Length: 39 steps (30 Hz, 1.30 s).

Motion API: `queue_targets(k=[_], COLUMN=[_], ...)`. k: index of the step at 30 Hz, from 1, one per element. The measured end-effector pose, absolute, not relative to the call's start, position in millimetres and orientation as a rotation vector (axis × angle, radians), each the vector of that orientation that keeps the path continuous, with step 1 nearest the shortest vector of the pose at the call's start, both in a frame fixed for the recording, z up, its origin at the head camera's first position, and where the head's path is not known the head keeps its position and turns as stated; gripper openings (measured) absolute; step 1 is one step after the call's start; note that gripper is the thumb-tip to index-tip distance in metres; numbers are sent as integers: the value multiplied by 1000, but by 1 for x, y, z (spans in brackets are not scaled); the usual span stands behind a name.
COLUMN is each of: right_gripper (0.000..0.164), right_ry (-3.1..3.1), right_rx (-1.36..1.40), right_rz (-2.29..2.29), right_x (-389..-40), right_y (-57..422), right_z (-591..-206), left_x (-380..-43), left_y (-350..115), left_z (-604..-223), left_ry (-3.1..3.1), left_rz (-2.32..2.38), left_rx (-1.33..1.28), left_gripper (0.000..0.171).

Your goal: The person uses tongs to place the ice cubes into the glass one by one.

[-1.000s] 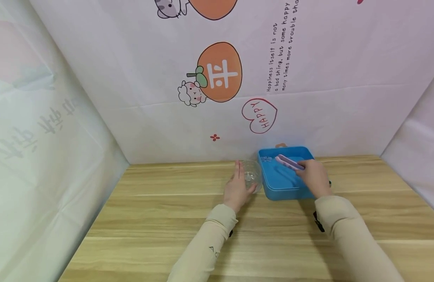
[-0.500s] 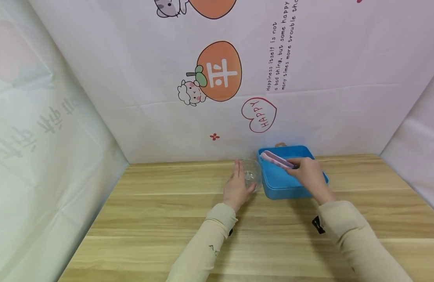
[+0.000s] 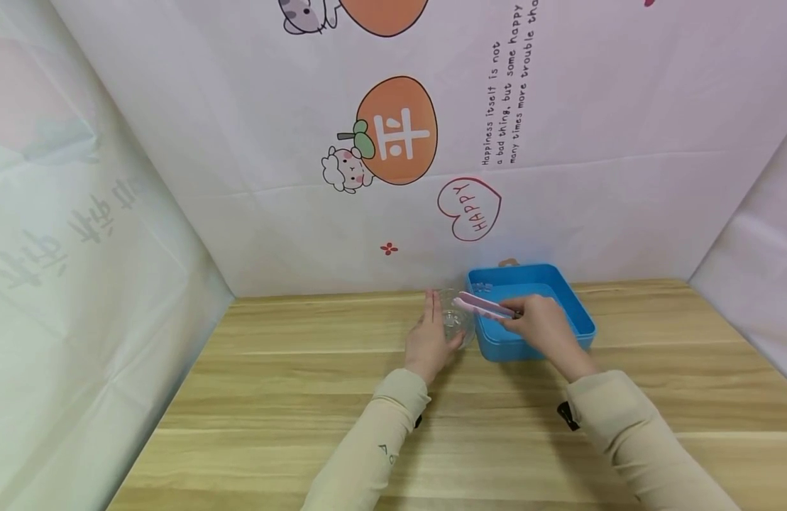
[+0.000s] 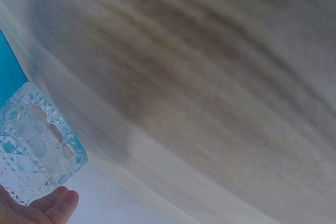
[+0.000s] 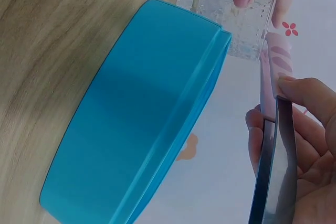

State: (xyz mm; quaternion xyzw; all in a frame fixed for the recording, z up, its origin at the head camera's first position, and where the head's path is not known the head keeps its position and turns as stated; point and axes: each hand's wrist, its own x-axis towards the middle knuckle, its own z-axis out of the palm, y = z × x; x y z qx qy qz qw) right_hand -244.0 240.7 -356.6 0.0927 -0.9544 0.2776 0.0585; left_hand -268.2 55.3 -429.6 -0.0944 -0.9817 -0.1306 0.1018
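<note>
My left hand (image 3: 427, 345) grips a clear cut-glass cup (image 3: 453, 328), fingers along its left side and thumb at the near side. The same cup (image 4: 39, 145) shows its faceted wall in the left wrist view. In my right hand (image 3: 541, 323) are tongs (image 3: 489, 307) with pink ends and a metal body. Their pink tips (image 5: 278, 56) overlap the cup's mouth from the right. I cannot tell whether a piece is between them. Small clear pieces (image 3: 482, 287) lie in the far left corner of the blue box (image 3: 527, 350), right beside the cup.
Box and cup stand at the back of the wood-grain table (image 3: 291, 397), close to a white printed backdrop (image 3: 304, 234). Another white sheet (image 3: 67, 284) hangs on the left. The box's near wall (image 5: 131, 98) fills much of the right wrist view.
The tongs went to the box's far left corner by the clear pieces, then moved left and toward me over the cup. My left hand and the cup have stayed put.
</note>
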Motion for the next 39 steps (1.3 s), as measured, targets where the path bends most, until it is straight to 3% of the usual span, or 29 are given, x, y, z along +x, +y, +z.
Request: queue_targets(k=[27,39], right_gripper=[36,43], right_ry=[-2890,-2793], right_rx=[322,128], right_rz=[785,781], right_x=[-245,-261], right_y=[237,244], right_z=[-355,-351], left_x=[-269,-268], left_y=[54,53], left_z=[-432,-429], left_ry=[-2889,-2916], left_rz=[-360,-386], left_rx=[-294,-285], left_gripper=[89,89])
